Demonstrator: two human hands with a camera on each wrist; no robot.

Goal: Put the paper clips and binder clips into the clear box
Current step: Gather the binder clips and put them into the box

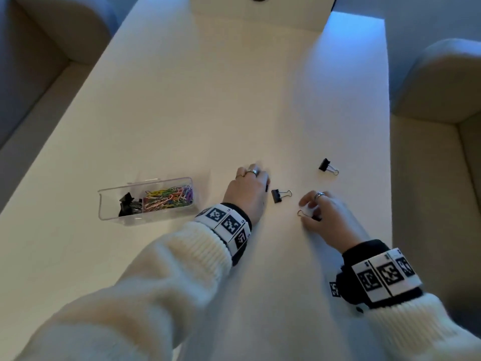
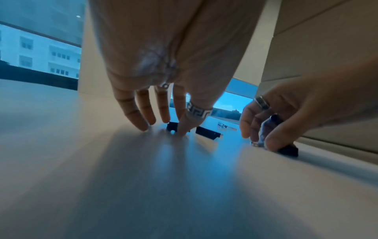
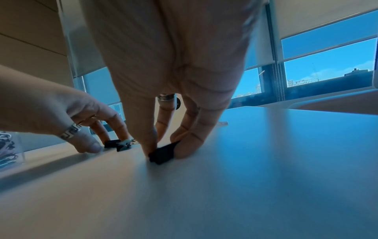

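Note:
The clear box [image 1: 109,204] lies at the left, with black binder clips and coloured paper clips inside. My left hand [image 1: 256,179] reaches down to the table with fairly straight fingers [image 2: 143,124]. A black binder clip [image 2: 172,127] lies at its fingertips, and no grip on it shows. My right hand [image 1: 308,209] pinches another binder clip [image 3: 163,152] between thumb and fingers, low on the table. A loose binder clip [image 1: 279,195] lies between the hands, and one more binder clip [image 1: 326,166] sits further back right.
The white table [image 1: 234,100] stretches far ahead, with a white upright panel [image 1: 260,11] at its far end. Beige seats flank it at the left [image 1: 39,61] and right [image 1: 437,126]. The table's right edge is close to my right wrist.

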